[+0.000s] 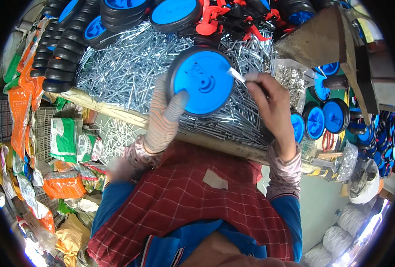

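My left hand (164, 118), in a striped, pale knitted glove, grips a wheel (202, 82) by its lower left side. The wheel has a blue disc face and a black tyre, and its face is turned up toward me. Its thumb rests on the blue face while the other fingers are hidden behind. My right hand (271, 95) is bare and pinches a short, slim, whitish-silver piece (236, 74), whose exact kind I cannot make out. That piece's tip reaches the wheel's upper right edge. Beneath both hands spreads a heap of metal pins (122, 66).
A wooden edge (117, 112) borders the pins. Stacked wheels (62, 58) stand far left; red and black plastic parts (211, 20) lie at the back. On the right are a metal stand (326, 40), a bag of small metal pieces (291, 80), more wheels (335, 115) and red-handled scissors (328, 140).
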### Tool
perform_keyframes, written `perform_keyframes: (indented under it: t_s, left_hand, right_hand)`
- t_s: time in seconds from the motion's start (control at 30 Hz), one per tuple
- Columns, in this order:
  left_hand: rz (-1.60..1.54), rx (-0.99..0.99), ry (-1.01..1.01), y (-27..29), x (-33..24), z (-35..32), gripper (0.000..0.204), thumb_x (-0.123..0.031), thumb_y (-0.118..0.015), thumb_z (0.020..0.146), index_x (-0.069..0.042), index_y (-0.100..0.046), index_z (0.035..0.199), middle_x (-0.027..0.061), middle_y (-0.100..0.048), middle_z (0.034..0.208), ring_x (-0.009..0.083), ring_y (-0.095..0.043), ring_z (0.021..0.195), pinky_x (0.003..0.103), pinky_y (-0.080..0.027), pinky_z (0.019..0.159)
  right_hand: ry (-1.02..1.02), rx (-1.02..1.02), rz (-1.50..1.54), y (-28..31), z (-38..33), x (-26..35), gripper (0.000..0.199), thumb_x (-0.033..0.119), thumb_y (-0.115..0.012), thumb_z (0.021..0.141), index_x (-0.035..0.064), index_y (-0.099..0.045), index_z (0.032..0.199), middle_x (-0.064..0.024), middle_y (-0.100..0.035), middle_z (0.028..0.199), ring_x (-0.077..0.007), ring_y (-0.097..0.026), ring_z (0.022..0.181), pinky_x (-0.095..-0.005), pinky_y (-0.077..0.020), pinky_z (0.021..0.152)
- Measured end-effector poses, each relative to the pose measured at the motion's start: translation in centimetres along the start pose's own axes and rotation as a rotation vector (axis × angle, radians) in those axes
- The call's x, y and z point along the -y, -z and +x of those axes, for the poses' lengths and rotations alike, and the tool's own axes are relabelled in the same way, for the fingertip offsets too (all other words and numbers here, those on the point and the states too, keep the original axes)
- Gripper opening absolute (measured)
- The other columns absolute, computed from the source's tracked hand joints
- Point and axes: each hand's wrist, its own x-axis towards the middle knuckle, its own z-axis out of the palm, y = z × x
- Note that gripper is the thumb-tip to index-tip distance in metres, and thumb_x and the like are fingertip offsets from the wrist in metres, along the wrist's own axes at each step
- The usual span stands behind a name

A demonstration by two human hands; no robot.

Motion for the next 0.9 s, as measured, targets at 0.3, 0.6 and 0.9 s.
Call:
perform_keyframes:
  t_s: [0.3, 0.6, 0.9]
  left_hand:
    - [0.083, 0.128, 0.032, -2.5, -1.4, -0.9, 0.055, -0.013, -0.064, 0.095, -0.001, -0.037, 0.141, 0.0102, -0.055, 0.126, 0.0152, -0.052, 0.114, 0.031, -0.045, 0.098]
    - [0.270, 0.295, -0.023, -1.1, 0.0, 0.6, 0.058, -0.023, -0.077, 0.086, -0.005, -0.047, 0.132, 0.0132, -0.062, 0.118, 0.0225, -0.064, 0.104, 0.035, -0.051, 0.091]
    - [0.748, 0.510, -0.120, -1.0, 1.0, 0.3, 0.049, -0.023, -0.092, 0.066, -0.004, -0.062, 0.100, 0.0095, -0.067, 0.091, 0.0243, -0.069, 0.081, 0.035, -0.056, 0.070]
  right_hand:
    - [0.571, 0.089, -0.387, -0.1, -0.4, 3.7, 0.041, 0.019, -0.075, 0.079, 0.0079, -0.066, 0.117, -0.0142, -0.058, 0.124, -0.0358, -0.057, 0.112, -0.0439, -0.0461, 0.095]
    - [0.023, -0.319, -0.340, 1.4, 12.2, -11.8, 0.035, 0.030, -0.057, 0.098, -0.0005, -0.066, 0.113, -0.0221, -0.067, 0.111, -0.0377, -0.064, 0.106, -0.0413, -0.0494, 0.091]
    - [-0.314, -0.082, -0.105, 2.8, 7.7, -10.3, 0.035, 0.030, -0.071, 0.090, -0.0030, -0.061, 0.099, -0.0106, -0.067, 0.071, -0.0147, -0.064, 0.061, -0.0302, -0.0497, 0.060]
